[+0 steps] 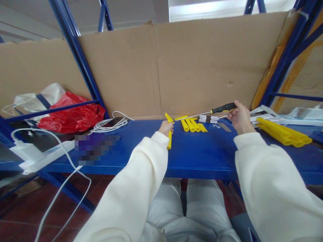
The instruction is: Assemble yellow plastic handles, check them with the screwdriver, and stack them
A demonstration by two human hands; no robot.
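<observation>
My left hand (166, 128) is closed around a yellow plastic tube (169, 143), whose upper end pokes out above my fingers. In my right hand (241, 117) is a screwdriver (223, 108) with a black handle and a long thin shaft. The shaft points left, and its tip meets the upper part of the tube in my left hand; whether it touches a screw there is too small to tell. Between my hands lie several more yellow tubes (191, 125), a banded stack of white pieces (208, 119), small metal bits (216, 126) and a flat metal strip (224, 127).
A cardboard sheet (202, 67) stands behind the blue tabletop (202, 154). More yellow tubes (280, 132) lie at the right. On the left are a coiled white cable (109, 125), a red plastic bag (73, 114) and a power strip (47, 158); blue rack posts rise at both sides.
</observation>
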